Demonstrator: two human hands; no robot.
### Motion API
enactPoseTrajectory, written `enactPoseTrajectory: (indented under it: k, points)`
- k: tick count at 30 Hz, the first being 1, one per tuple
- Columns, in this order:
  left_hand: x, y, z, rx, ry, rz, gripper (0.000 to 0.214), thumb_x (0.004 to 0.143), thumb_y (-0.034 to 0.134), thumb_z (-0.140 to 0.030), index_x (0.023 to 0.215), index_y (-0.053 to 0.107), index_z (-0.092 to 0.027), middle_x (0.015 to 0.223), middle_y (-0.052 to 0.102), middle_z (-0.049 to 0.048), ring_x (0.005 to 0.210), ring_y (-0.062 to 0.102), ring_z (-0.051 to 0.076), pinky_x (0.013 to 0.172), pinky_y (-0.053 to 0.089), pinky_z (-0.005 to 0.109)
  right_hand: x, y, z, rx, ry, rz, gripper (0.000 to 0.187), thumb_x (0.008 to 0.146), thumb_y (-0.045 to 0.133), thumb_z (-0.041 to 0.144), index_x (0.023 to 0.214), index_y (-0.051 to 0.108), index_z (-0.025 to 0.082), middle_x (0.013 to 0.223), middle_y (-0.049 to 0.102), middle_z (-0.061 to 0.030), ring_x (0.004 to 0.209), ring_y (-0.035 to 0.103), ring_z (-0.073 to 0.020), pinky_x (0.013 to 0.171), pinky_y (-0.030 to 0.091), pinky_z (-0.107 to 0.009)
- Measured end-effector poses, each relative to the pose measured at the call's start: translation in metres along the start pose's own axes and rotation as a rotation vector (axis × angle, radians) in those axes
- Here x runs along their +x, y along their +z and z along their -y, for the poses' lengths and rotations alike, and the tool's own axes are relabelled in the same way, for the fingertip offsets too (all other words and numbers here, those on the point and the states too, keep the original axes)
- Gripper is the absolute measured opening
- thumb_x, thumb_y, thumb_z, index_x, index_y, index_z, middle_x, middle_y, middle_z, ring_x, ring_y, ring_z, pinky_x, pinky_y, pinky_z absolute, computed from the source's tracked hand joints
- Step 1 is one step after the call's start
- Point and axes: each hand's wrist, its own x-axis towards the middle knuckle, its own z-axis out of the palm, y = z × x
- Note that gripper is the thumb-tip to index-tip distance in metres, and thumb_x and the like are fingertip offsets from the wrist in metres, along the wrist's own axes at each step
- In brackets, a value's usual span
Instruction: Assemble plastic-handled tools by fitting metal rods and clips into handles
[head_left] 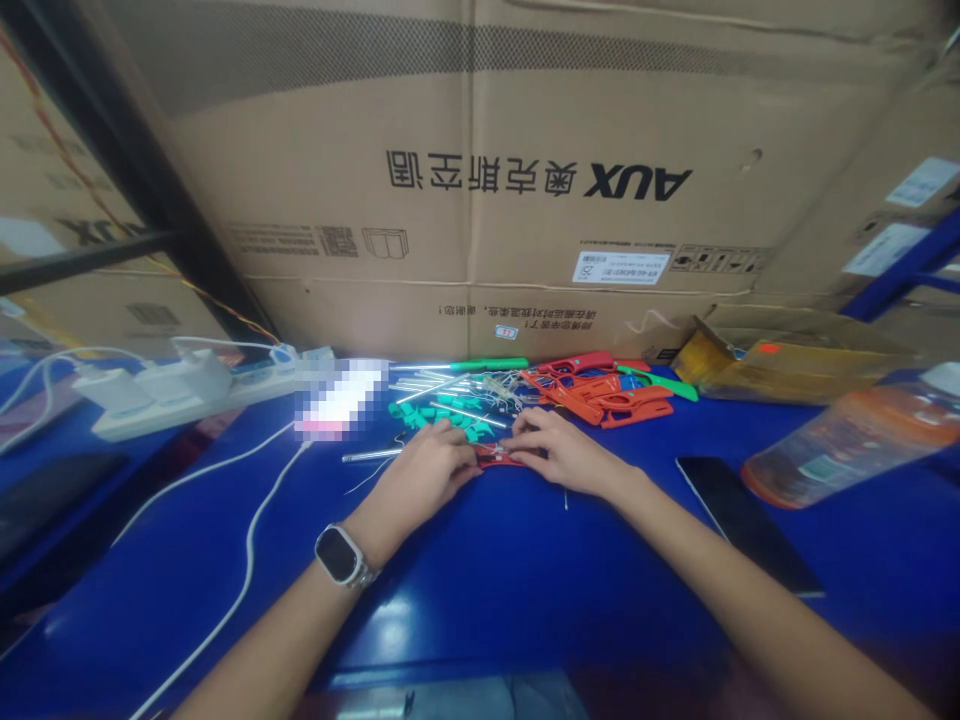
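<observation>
My left hand [433, 462], with a watch on its wrist, is closed on the left end of a red plastic lighter shell [499, 457]. My right hand [562, 452] pinches at the other end of it, fingers bent over small parts too fine to make out. The shell lies low over the blue table. Just behind my hands are teal plastic triggers [431, 412], several metal tubes [480, 415] and thin wired parts [502, 388]. More red shells [592, 390] are heaped behind my right hand. A long green-handled lighter [487, 365] lies at the back.
A large cardboard box [480, 230] walls off the back. On the left are a power strip [225, 392], white cables [251, 540] and a blurred-out bright screen [341, 400]. To the right are a black phone [746, 525], an orange-tinted bottle [847, 445] and an open carton [795, 350].
</observation>
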Motion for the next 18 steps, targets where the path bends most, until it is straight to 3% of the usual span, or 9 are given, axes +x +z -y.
enactPoseTrajectory:
  k: [5,9,15,18]
  points:
    - [0.0,-0.001,0.001,-0.009,-0.019,-0.044,0.016,0.093,0.062,-0.029,0.082,0.066,-0.018,0.08,0.062,0.0031,0.082,0.053,0.021,0.078,0.042,0.036,-0.004,0.002,0.0,-0.059,0.003,-0.02,0.025,0.097,0.057,0.031,0.115,0.073,0.026,0.104,0.063,-0.0079,0.096,0.057,-0.02,0.086,0.047,-0.037]
    - [-0.001,-0.006,0.007,-0.038,-0.089,-0.174,0.016,0.091,0.063,-0.033,0.087,0.061,-0.018,0.085,0.061,0.0032,0.085,0.053,0.021,0.08,0.044,0.037,-0.008,0.003,0.004,-0.076,0.005,-0.02,0.031,0.1,0.05,0.033,0.125,0.068,0.03,0.112,0.061,-0.009,0.104,0.057,-0.0216,0.09,0.047,-0.04]
    - [-0.004,-0.005,0.013,-0.051,-0.117,-0.182,0.027,0.088,0.067,-0.04,0.104,0.062,-0.018,0.103,0.058,0.0072,0.097,0.056,0.025,0.084,0.048,0.039,-0.014,0.003,0.007,-0.003,0.106,-0.083,0.053,0.095,0.057,0.035,0.147,0.046,0.027,0.13,0.057,-0.012,0.119,0.054,-0.0261,0.099,0.047,-0.048]
    - [-0.003,-0.003,0.014,-0.055,-0.111,-0.164,0.029,0.089,0.066,-0.041,0.107,0.063,-0.019,0.104,0.058,0.0068,0.097,0.056,0.024,0.086,0.048,0.04,-0.013,0.002,0.007,0.012,0.138,-0.1,0.042,0.095,0.059,0.032,0.136,0.058,0.024,0.121,0.063,-0.011,0.113,0.056,-0.0252,0.098,0.047,-0.047]
